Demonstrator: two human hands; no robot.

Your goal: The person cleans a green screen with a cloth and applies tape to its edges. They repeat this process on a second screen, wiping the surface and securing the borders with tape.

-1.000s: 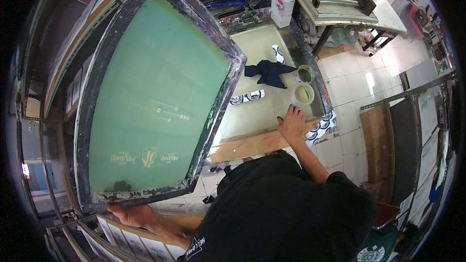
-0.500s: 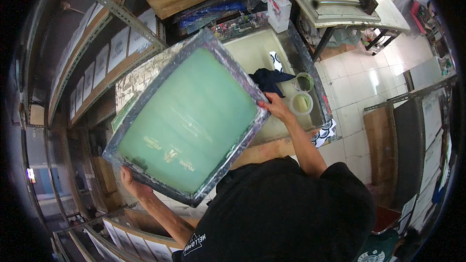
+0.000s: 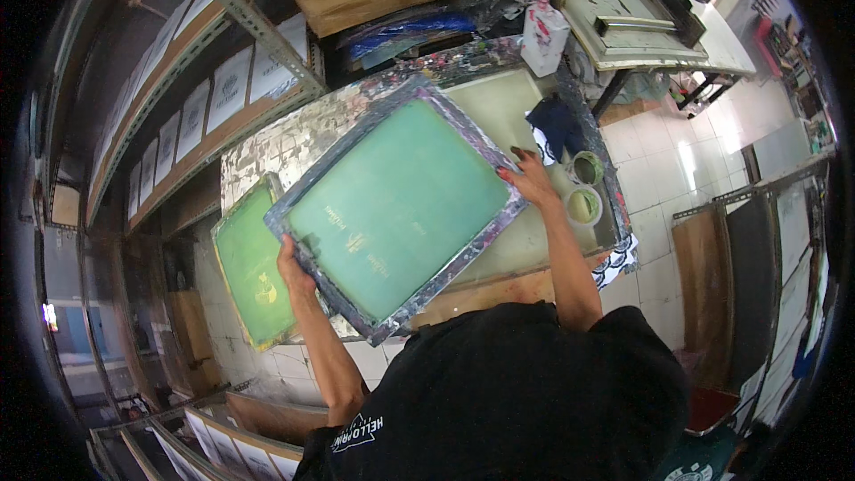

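Note:
Both my hands hold a screen printing frame with a green mesh and dark, ink-stained edges. It is tilted over the work table, and faint pale lettering and a small emblem show in the mesh. My left hand is closed on its left edge. At the right edge, my right hand grips the frame, its thumb hidden. Just beyond that hand lies a dark cloth with a white patterned piece beside it. Two tubs, one darker and one whitish, stand near my right wrist.
A second green screen rests at the left of the ink-spattered table. A white carton stands at the back. Metal shelving with packages rises on the left; a pale printing table stands at the far right.
The screen frame has moved right with both hands, uncovering the second green screen at the left. The dark cloth now lies farther back, beyond the tubs. The view has shifted slightly.

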